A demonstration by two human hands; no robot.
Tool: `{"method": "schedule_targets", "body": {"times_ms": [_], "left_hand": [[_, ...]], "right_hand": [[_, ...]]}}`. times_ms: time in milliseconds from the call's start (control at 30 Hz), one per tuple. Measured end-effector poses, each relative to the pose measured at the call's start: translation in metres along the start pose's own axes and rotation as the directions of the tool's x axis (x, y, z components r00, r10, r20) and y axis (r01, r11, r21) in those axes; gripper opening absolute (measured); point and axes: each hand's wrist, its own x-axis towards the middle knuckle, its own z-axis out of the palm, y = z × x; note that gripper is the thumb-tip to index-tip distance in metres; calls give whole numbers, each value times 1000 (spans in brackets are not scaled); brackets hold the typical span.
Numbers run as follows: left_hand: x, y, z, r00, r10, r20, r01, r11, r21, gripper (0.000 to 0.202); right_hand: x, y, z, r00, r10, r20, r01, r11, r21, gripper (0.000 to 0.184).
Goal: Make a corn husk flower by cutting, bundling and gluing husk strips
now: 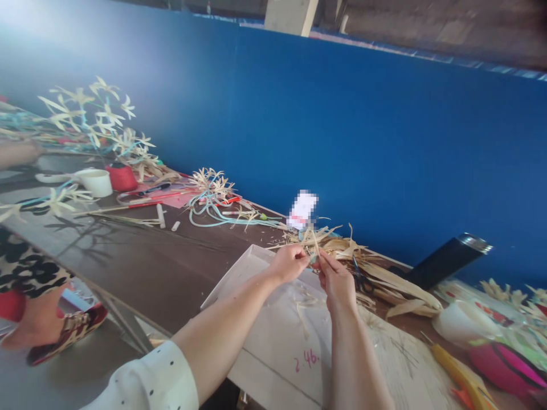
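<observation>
My right hand [337, 280] is closed, its thumb and fingers pinching a narrow pale husk strip [316, 244] that points upward. Close beside it, my left hand [293, 263] is also closed in a pinch; what lies between its fingertips is too small to make out. Both hands are held above a white cardboard box lid [277, 333] with red handwriting on it. Just beyond them lies a heap of dried corn husks [342, 246], with dark-handled scissors [361, 279] partly hidden among the pieces.
Husk flowers [211, 185] on light blue stems lie along the blue wall [342, 131]. A white cup [97, 182] stands left; a black bottle [448, 259] leans right. Near it are a yellow tool [461, 376] and a pink pouch [504, 367]. Another person's arm [19, 154] reaches in from the left.
</observation>
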Motion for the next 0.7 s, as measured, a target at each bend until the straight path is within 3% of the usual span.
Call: {"method": "schedule_targets", "body": {"times_ms": [100,167,300,533,700], "left_hand": [[1,0,-3,999,-33,3,33,999,-8,21],[2,-2,-5,998,-62,-1,62,998,-12,21],[4,-4,-4,999,-49,-11,49,999,12,23],[-2,-1,1,997,78,1,-78,992,101,26],[-4,-2,5,988,154,-10,-150,976,158,24]], "right_hand": [[7,-2,-15,982,-33,-187,38,999,23,55],[10,-4,-24,969,0,-246,24,995,95,58],[8,-10,-21,988,89,-127,-58,972,226,51],[-5,-13,0,985,111,133,-138,966,218,34],[-4,-11,2,976,115,183,-156,961,229,29]]}}
